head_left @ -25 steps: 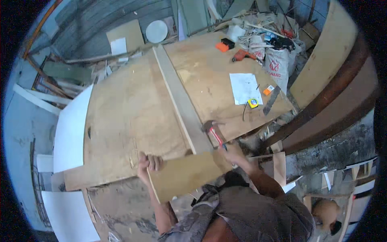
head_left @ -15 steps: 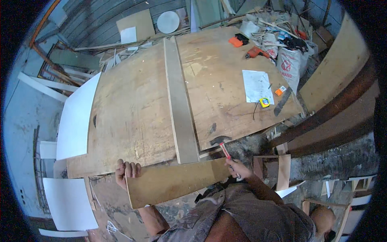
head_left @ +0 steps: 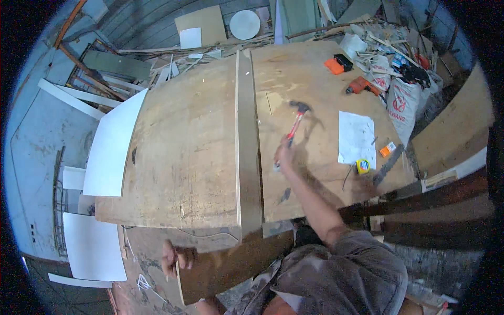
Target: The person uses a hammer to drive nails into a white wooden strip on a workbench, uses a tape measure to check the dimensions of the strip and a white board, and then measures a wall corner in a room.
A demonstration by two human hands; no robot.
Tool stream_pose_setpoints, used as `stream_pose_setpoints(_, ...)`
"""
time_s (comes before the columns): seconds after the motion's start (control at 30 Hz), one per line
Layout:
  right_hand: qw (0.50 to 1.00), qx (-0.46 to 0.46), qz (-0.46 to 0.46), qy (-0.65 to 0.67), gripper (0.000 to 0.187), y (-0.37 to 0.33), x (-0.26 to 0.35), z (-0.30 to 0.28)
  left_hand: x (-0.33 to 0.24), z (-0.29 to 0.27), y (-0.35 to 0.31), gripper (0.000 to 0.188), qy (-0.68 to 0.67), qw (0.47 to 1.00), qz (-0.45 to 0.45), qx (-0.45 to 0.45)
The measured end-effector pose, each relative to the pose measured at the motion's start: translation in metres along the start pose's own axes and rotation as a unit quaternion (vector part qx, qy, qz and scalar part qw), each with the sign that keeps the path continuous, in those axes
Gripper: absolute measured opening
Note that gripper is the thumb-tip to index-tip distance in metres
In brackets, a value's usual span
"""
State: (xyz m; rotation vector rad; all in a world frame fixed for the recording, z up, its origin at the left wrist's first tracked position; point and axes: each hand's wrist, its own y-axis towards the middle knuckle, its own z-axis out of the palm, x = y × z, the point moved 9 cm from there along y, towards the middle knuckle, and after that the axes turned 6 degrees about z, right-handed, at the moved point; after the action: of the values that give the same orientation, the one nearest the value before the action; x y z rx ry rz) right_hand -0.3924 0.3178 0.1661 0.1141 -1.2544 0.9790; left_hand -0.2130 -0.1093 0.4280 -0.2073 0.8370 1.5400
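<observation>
A claw hammer with a red handle is gripped in my right hand, its dark head over the right part of the plywood-topped table. My left hand grasps the left end of a flat brown board, fingers over its edge. This board lies between my body and the table's front edge; its right end is partly hidden by my shirt. A long narrow wooden piece runs from the table's far side to its near edge, its near end close to the board.
A paper sheet, yellow tape measure, small orange box and orange drill lie on the table's right. White panels stand at the left. Sacks and scrap wood pile up at the far right.
My right hand has carried the hammer up from the table's near edge to over its surface. My left hand and the board sit lower, closer to my body. The whole view has shifted.
</observation>
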Motion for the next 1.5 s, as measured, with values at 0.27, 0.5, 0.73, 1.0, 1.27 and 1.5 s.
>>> stream_pose_setpoints(0.27,0.979,0.013,0.047,-0.2,0.057,0.031,-0.087,0.052,-0.012,-0.018,0.002,0.014,0.106,0.994,0.007,-0.028)
stream_pose_setpoints(0.5,0.916,0.06,-0.048,-0.395,0.051,-0.001,-0.025,0.081,-0.024,-0.025,0.007,0.013,0.092,0.994,0.013,-0.064)
stream_pose_setpoints(0.73,0.87,0.182,0.071,-0.452,0.049,0.045,-0.031,0.098,0.007,-0.03,0.02,0.019,0.097,0.99,-0.006,-0.103)
stream_pose_setpoints(1.0,0.893,0.282,0.206,-0.285,0.034,0.06,-0.079,0.087,-0.003,0.013,0.043,0.019,0.395,0.892,-0.213,-0.048)
stream_pose_setpoints(1.27,0.894,0.277,0.311,-0.163,0.031,0.07,-0.071,0.049,-0.041,0.051,0.003,0.026,0.89,0.371,-0.196,-0.178)
stream_pose_setpoints(1.5,0.964,0.17,0.112,-0.171,0.043,0.194,-0.007,0.141,-0.009,0.082,0.012,0.03,0.958,0.126,-0.095,-0.24)
